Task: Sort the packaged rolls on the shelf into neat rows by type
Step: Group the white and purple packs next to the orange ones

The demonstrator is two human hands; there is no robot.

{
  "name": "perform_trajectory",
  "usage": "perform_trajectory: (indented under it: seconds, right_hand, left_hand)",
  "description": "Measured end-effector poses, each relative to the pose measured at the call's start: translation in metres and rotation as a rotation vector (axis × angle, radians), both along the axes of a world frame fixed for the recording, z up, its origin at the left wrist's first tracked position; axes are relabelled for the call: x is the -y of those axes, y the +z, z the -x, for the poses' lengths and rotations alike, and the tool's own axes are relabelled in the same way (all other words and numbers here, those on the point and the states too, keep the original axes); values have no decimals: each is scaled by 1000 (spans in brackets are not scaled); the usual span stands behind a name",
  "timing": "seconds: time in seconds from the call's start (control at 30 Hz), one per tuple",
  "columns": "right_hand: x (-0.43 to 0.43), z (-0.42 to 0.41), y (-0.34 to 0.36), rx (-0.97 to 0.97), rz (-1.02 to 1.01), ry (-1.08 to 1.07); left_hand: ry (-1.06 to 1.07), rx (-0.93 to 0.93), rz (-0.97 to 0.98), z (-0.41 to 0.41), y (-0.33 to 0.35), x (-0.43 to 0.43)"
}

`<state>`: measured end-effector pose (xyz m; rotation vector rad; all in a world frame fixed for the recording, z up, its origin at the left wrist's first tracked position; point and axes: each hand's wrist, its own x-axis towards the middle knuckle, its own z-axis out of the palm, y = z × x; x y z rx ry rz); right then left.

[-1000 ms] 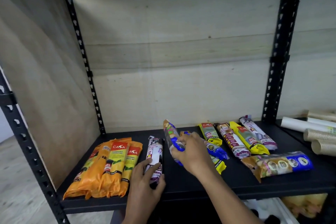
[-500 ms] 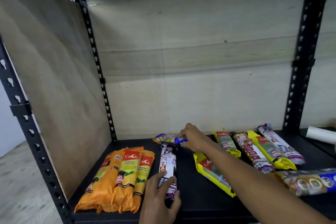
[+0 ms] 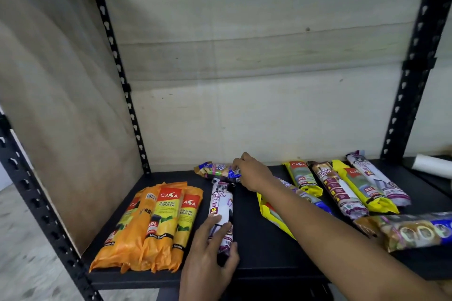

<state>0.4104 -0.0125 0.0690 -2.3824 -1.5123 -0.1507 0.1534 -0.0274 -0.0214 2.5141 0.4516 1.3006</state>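
Note:
On the black shelf (image 3: 259,247), my left hand (image 3: 208,259) grips the near end of a white drawstring-bag roll (image 3: 221,205) that lies front to back. My right hand (image 3: 252,173) is at the back of the shelf, fingers closed on the end of a blue and brown roll (image 3: 215,170) lying sideways by the wall. Several orange packs (image 3: 156,222) form a neat group at the left. A yellow pack (image 3: 274,215) lies under my right forearm. At the right lie more rolls: a yellow one (image 3: 303,177), a brown drawstring one (image 3: 337,190), another yellow one (image 3: 364,188) and a white one (image 3: 376,178).
A brown and blue roll (image 3: 413,231) lies sideways at the right front. A wooden panel (image 3: 61,105) closes the left side, black uprights (image 3: 411,61) stand at the back corners. A white paper roll (image 3: 433,166) lies on the neighbouring shelf at the far right.
My right hand carried the blue and brown roll from mid-shelf to the back wall and laid it sideways there. My left hand slid the white roll slightly and keeps hold of it.

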Motion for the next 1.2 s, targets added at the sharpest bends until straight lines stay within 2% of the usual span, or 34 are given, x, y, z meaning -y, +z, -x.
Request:
perform_trajectory:
  seconds: [0.13,0.23,0.43,0.6,0.97,1.2]
  right_hand:
    - [6,1,5,-54,11,17]
    - [26,1,12,-137,-76,12]
    - [102,-7,24,-159,-248,-55]
    - [162,-20,35,-145,-295,-149]
    - [264,-52,37,-155,-341,-337]
    - [317,-77,28,-180,-268,-479]
  left_hand:
    - [6,2,-6,0,-1,0]
    - [18,-15,2,-1,0,-2]
    - [48,-8,52,-4,3,1]
    - [122,-84,-34,-30,29,24]
    - [-220,-168,-46,-133,85,112]
    - [-333,-472,-155,-202,97,149]
